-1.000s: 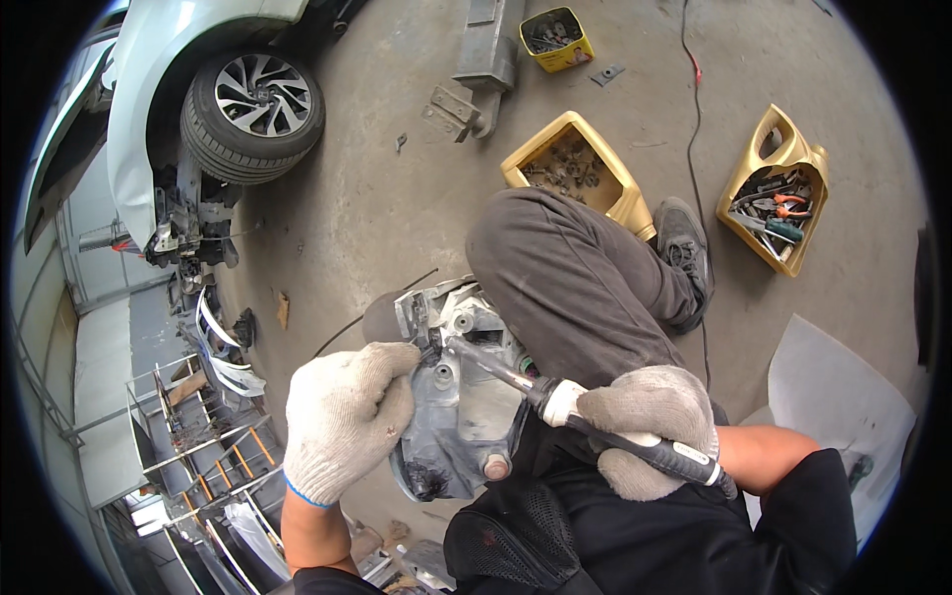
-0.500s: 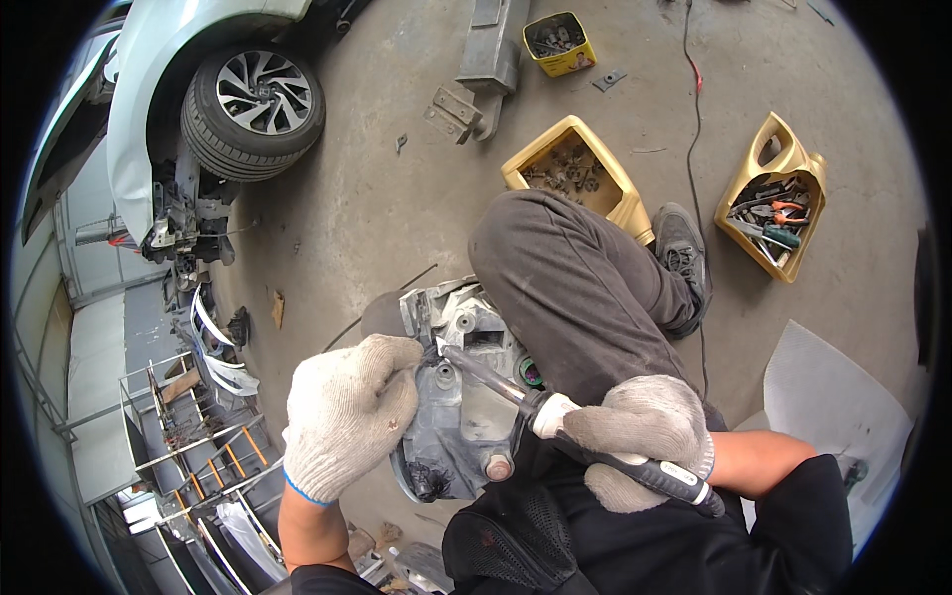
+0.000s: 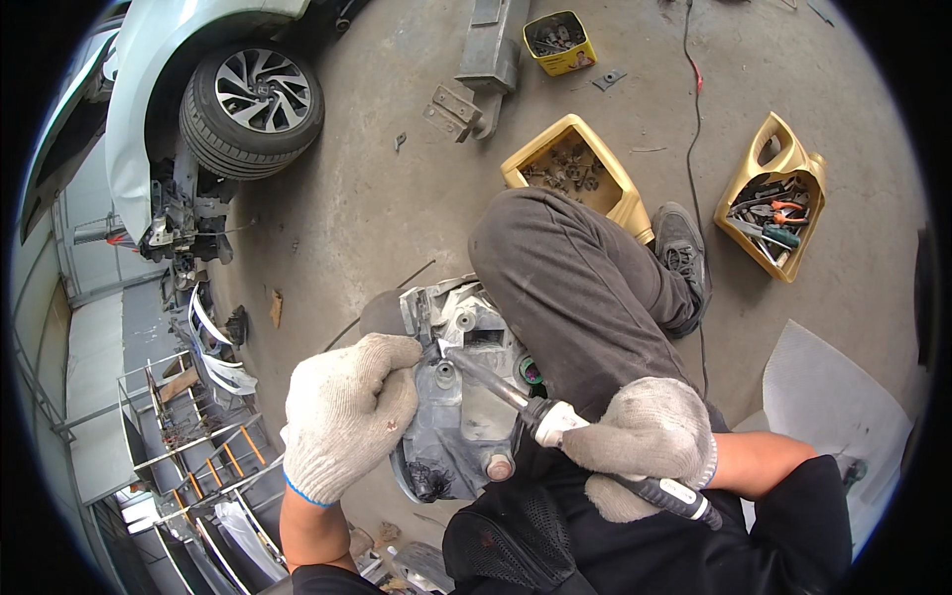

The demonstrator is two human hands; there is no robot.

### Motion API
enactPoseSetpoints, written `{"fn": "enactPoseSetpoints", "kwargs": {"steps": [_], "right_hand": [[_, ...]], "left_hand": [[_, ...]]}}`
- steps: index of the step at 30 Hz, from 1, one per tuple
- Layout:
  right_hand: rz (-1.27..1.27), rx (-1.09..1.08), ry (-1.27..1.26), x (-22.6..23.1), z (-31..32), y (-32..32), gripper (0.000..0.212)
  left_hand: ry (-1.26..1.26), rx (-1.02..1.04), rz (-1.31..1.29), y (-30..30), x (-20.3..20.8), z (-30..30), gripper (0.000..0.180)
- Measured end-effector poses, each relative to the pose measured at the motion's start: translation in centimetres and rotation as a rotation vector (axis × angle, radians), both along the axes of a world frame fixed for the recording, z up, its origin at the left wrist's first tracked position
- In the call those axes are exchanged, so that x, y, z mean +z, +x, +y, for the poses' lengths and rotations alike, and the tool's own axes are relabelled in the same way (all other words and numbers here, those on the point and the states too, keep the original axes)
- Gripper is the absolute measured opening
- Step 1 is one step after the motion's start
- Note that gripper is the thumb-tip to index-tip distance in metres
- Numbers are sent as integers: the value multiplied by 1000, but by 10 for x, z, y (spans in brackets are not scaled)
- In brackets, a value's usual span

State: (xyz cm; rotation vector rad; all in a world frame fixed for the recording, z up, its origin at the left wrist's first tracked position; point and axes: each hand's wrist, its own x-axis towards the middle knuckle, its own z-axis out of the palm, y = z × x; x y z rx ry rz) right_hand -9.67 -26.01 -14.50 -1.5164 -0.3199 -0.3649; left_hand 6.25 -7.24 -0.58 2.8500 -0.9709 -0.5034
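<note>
A grey, scuffed plastic car part (image 3: 454,407), which looks like a headlamp housing, rests at my lap beside my bent leg. My left hand (image 3: 352,412), in a whitish knit glove, is closed at its left edge; what its fingertips pinch is hidden. Gloved as well, my right hand (image 3: 650,436) wraps round the black handle of a soldering iron (image 3: 488,377) with a white collar and a long metal barrel. The iron slants up to the left, its tip at the housing close to my left fingertips. A green piece (image 3: 532,371) shows on the housing's right side.
Beyond my knee lies a cut-open gold jug (image 3: 635,213) with small hardware; another gold jug (image 3: 729,223) holds pliers and screwdrivers. A yellow tin (image 3: 567,61) stands farther off. A black cable (image 3: 692,149) crosses the floor. At left are a car wheel (image 3: 260,94) and shelving racks.
The soldering iron has tilted slightly, its handle end dipping lower in my right hand and its tip shifting a little. My left hand and the housing hold almost still.
</note>
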Motion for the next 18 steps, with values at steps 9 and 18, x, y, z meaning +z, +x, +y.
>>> {"fn": "enactPoseSetpoints", "kwargs": {"steps": [9, 18], "right_hand": [[18, 56, -17, -3, -3, -1, 50], [87, 83, -82, -1, -2, -1, 52]], "left_hand": [[36, 23, -53, -2, 0, -3, 11], [55, 86, -41, -4, 10, -4, 15]]}}
